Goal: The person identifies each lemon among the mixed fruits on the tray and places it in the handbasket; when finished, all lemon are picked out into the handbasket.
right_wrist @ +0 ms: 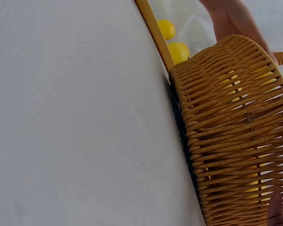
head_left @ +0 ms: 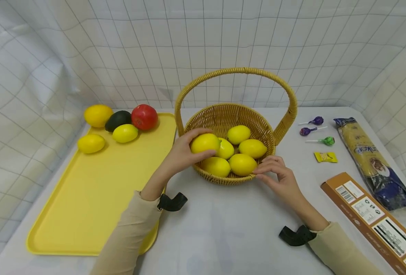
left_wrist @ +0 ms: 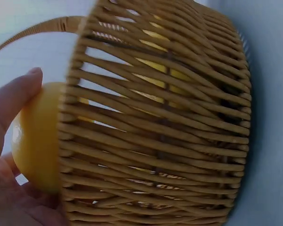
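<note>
Left hand [head_left: 180, 154] gripping a lemon [head_left: 205, 143], fingers and thumb curled round it, holding it just above the near-left rim of the wicker basket [head_left: 223, 114]. Seen again from the left wrist view: same lemon [left_wrist: 35, 136] pressing against the outer weave of the basket [left_wrist: 155, 122], thumb lying across its top. Right hand [head_left: 278, 173] resting with relaxed, nearly straight fingers against the near-right wall of the basket, holding nothing, fingertips touching the weave just below the rim. Showing in the right wrist view only as a sliver of fingertip at the lower right edge beside the basket [right_wrist: 236, 132].

Lying inside the basket: five more lemons, packed close and touching one another, one at the near front [head_left: 242, 164], others behind and beside it. Basket standing upright on the white desk [head_left: 223, 229], handle arching over it.

Sitting left of the basket: a yellow tray [head_left: 96, 198], carrying at its far end a tomato [head_left: 144, 116], an avocado [head_left: 117, 120], and three yellow fruits [head_left: 125, 133] grouped near them.

Lying right of the basket, well apart from it: three lollipops [head_left: 313, 130], a small yellow wrapped sweet [head_left: 325, 157], a long packet of pasta [head_left: 371, 162] and a brown carton [head_left: 371, 219] angled along the desk edge.
</note>
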Demonstrator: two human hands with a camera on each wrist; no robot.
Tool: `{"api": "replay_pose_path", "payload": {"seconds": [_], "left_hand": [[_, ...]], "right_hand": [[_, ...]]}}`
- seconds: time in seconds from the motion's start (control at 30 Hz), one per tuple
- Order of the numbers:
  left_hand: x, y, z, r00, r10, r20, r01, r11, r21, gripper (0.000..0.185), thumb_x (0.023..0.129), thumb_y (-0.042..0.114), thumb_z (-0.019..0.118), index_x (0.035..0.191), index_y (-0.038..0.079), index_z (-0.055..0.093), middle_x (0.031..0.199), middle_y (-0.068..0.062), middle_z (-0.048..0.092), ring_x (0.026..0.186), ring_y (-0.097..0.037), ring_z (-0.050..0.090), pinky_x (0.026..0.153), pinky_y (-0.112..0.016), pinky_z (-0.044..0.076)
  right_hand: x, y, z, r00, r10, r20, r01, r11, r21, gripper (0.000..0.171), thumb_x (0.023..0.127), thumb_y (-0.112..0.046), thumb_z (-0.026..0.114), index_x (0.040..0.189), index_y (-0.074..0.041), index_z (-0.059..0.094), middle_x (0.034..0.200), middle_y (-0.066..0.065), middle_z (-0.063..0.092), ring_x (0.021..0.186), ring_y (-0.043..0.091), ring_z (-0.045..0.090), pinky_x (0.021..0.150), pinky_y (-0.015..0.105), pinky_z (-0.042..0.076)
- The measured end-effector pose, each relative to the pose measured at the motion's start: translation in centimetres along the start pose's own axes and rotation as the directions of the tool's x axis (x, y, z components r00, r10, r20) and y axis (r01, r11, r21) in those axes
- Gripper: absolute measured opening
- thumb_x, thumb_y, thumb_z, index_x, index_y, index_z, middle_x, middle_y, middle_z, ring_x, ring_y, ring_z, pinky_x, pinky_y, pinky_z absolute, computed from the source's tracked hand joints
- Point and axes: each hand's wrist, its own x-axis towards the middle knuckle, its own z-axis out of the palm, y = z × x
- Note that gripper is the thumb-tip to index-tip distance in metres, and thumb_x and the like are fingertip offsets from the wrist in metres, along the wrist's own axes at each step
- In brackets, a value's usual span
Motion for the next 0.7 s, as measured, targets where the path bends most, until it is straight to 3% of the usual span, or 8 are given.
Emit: {"api": "replay_pose_path", "payload": {"seconds": [0.07, 0.17, 0.33, 0.5, 0.6, 0.7], "left_hand": [[0.5, -0.5, 0.2, 1.000, -0.016, -0.012, 0.016, 0.999, 0.041, 0.053, 0.081, 0.030, 0.075, 0.128, 0.015, 0.055, 0.125, 0.001, 0.053, 0.096, -0.019, 0.052, 0.080, -0.037, 0.045], [1.3, -0.8, 0.2, 1.000, -0.022, 0.021, 0.019, 0.991, 0.134, 0.053, 0.081, 0.031, 0.074, 0.127, 0.012, 0.055, 0.123, -0.003, 0.054, 0.096, -0.021, 0.051, 0.080, -0.037, 0.044], [1.9, -1.0, 0.1, 0.996, -0.047, 0.074, 0.024, 0.958, 0.286, 0.043, 0.086, 0.024, 0.070, 0.123, 0.004, 0.059, 0.118, -0.008, 0.060, 0.103, -0.022, 0.054, 0.089, -0.036, 0.042], [1.9, -0.9, 0.3, 0.996, -0.057, 0.072, 0.029, 0.938, 0.345, 0.036, 0.090, 0.014, 0.065, 0.123, 0.003, 0.060, 0.120, -0.010, 0.060, 0.109, -0.022, 0.053, 0.092, -0.035, 0.041], [1.5, -1.1, 0.0, 0.996, -0.010, 0.087, -0.017, 0.953, 0.302, 0.034, 0.091, 0.010, 0.063, 0.124, 0.002, 0.060, 0.122, -0.009, 0.059, 0.112, -0.021, 0.052, 0.093, -0.035, 0.040], [0.6, -1.2, -1.3, 0.987, 0.085, 0.137, -0.100, 0.989, 0.107, 0.034, 0.091, 0.008, 0.061, 0.125, 0.000, 0.058, 0.123, -0.011, 0.058, 0.114, -0.021, 0.052, 0.094, -0.036, 0.041]], "right_hand": [[0.0, 0.0, 0.2, 1.000, -0.006, -0.004, 0.006, 1.000, 0.003, 0.016, 0.077, 0.021, 0.062, 0.087, 0.009, 0.065, 0.089, 0.014, 0.063, 0.100, 0.027, 0.043, 0.090, 0.030, 0.033], [-0.1, 0.2, 0.3, 0.999, -0.031, -0.012, 0.031, 0.999, 0.018, 0.011, 0.080, 0.015, 0.064, 0.088, 0.007, 0.066, 0.089, 0.013, 0.063, 0.098, 0.032, 0.041, 0.090, 0.030, 0.033], [-0.4, 1.6, 0.1, 0.999, -0.047, -0.008, 0.047, 0.998, 0.035, 0.005, 0.084, 0.004, 0.066, 0.089, 0.005, 0.067, 0.090, 0.011, 0.064, 0.101, 0.027, 0.043, 0.091, 0.030, 0.033], [-0.7, 2.7, -0.3, 0.999, -0.034, -0.010, 0.034, 0.999, 0.022, 0.007, 0.084, 0.000, 0.067, 0.091, 0.001, 0.069, 0.092, 0.008, 0.065, 0.104, 0.024, 0.043, 0.093, 0.031, 0.032], [-0.8, 2.8, -0.4, 1.000, -0.030, -0.007, 0.030, 0.999, 0.016, 0.008, 0.085, -0.004, 0.067, 0.091, 0.000, 0.070, 0.092, 0.008, 0.065, 0.104, 0.025, 0.043, 0.093, 0.031, 0.032], [-1.0, 2.7, -0.3, 1.000, -0.028, -0.004, 0.028, 0.999, 0.019, 0.009, 0.085, -0.005, 0.067, 0.091, 0.001, 0.070, 0.092, 0.008, 0.065, 0.104, 0.026, 0.043, 0.093, 0.032, 0.032]]}}
